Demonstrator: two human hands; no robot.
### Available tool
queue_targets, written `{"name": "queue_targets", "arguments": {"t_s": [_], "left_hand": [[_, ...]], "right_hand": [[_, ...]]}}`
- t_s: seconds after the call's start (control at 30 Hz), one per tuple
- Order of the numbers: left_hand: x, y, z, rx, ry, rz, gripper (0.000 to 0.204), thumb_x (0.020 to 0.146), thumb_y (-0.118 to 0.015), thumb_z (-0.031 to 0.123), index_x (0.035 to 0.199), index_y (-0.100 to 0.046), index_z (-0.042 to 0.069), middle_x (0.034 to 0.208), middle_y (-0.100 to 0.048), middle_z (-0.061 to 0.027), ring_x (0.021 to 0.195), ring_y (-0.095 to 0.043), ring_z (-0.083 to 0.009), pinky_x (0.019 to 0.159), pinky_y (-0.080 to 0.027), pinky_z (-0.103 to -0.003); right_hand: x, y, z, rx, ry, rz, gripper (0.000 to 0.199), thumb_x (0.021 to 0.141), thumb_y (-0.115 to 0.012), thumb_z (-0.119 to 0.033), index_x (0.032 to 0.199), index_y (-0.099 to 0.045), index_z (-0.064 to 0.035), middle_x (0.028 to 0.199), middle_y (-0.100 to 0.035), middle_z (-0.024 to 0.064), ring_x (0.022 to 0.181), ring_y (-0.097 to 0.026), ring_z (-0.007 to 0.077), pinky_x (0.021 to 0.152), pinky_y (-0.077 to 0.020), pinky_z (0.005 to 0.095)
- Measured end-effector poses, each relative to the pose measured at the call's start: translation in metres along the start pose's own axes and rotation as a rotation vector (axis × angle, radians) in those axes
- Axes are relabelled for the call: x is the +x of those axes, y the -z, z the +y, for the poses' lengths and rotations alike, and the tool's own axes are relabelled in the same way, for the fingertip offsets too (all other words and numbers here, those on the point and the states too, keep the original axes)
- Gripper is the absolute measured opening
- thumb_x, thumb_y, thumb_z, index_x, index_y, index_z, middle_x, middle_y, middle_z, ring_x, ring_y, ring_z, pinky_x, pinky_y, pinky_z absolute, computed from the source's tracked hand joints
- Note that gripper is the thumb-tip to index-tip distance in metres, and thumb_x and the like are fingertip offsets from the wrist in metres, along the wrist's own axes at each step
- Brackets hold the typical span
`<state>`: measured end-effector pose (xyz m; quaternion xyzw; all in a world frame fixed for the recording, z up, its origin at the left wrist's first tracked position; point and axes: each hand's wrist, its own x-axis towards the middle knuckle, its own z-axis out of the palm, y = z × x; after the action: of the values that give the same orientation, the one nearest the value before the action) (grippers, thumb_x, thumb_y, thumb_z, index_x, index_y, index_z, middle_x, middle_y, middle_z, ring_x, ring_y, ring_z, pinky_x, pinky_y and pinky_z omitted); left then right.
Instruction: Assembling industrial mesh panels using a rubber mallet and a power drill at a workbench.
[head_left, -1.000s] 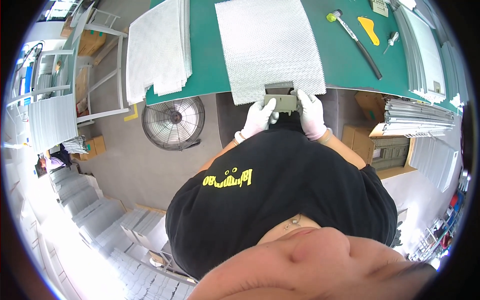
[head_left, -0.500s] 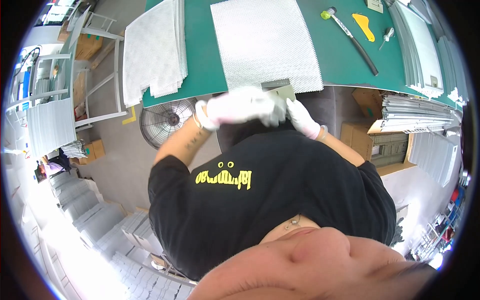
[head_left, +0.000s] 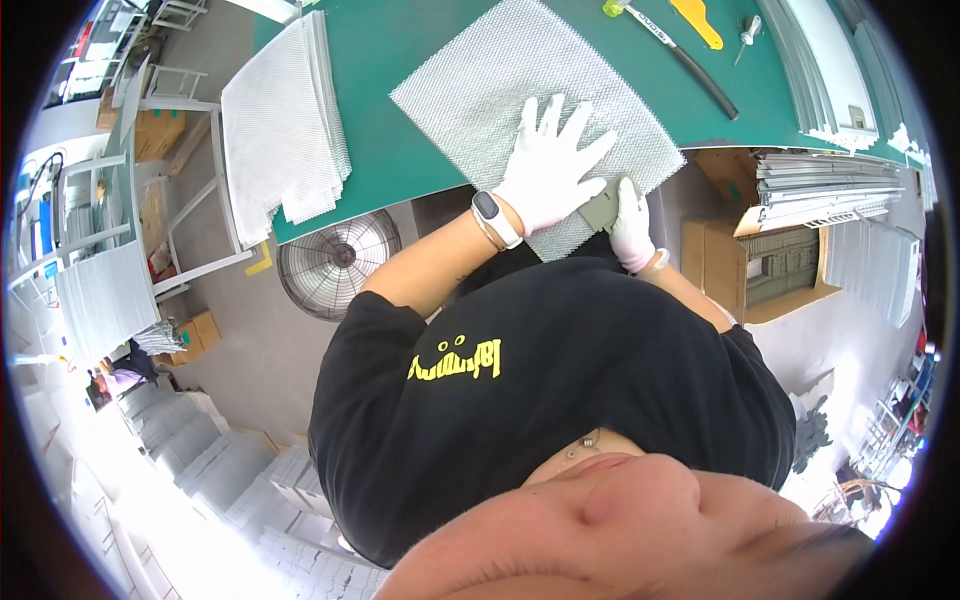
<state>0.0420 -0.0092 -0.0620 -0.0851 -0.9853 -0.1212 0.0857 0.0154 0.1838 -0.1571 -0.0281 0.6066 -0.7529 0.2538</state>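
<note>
A silvery metal mesh sheet point(head_left: 520, 90) lies turned at an angle on the green table, its near corner hanging past the front edge. My left hand point(head_left: 555, 165), in a white glove, rests flat on the mesh with its fingers spread. At the sheet's near right edge, my gloved right hand point(head_left: 630, 232) pinches a small grey-green plate point(head_left: 600, 208). The plate lies against the mesh, and part of it is covered by the fingers.
A stack of mesh sheets point(head_left: 285, 120) lies on the table's left. A hammer point(head_left: 680, 60), a yellow scraper point(head_left: 698, 20) and a screwdriver point(head_left: 748, 38) lie at right, near stacked panels point(head_left: 825, 75). Under the table stand a round fan point(head_left: 340, 262) and an open cardboard box point(head_left: 715, 270).
The mesh sheet has turned so that a corner points toward me. My left hand has moved from beside the plate onto the sheet and spread out. The right hand keeps the plate.
</note>
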Motion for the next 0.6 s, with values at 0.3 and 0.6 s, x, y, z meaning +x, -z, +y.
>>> {"name": "queue_targets", "arguments": {"t_s": [0.3, 0.6], "left_hand": [[-0.008, 0.003, 0.003, -0.050, 0.061, -0.017, 0.061, 0.088, -0.064, 0.044, 0.145, -0.053, 0.022, 0.151, -0.041, -0.0221, 0.140, -0.032, -0.0500, 0.116, -0.017, -0.067], [0.023, 0.020, -0.055, 0.113, -0.187, -0.151, 0.057, 0.090, -0.060, 0.042, 0.142, -0.055, 0.018, 0.148, -0.045, -0.0181, 0.138, -0.037, -0.0445, 0.114, -0.020, -0.066]], "right_hand": [[-0.010, -0.026, -0.026, 0.052, 0.025, 0.093, 0.020, 0.101, -0.059, -0.017, 0.112, -0.065, -0.0011, 0.102, -0.067, 0.0029, 0.089, -0.061, 0.0095, 0.079, -0.0504, 0.0277], [0.032, -0.018, -0.071, -0.496, -0.246, -0.696, 0.046, 0.093, -0.066, -0.045, 0.114, -0.067, -0.0035, 0.089, -0.071, 0.0081, 0.083, -0.067, 0.0203, 0.077, -0.0528, 0.0330]]}}
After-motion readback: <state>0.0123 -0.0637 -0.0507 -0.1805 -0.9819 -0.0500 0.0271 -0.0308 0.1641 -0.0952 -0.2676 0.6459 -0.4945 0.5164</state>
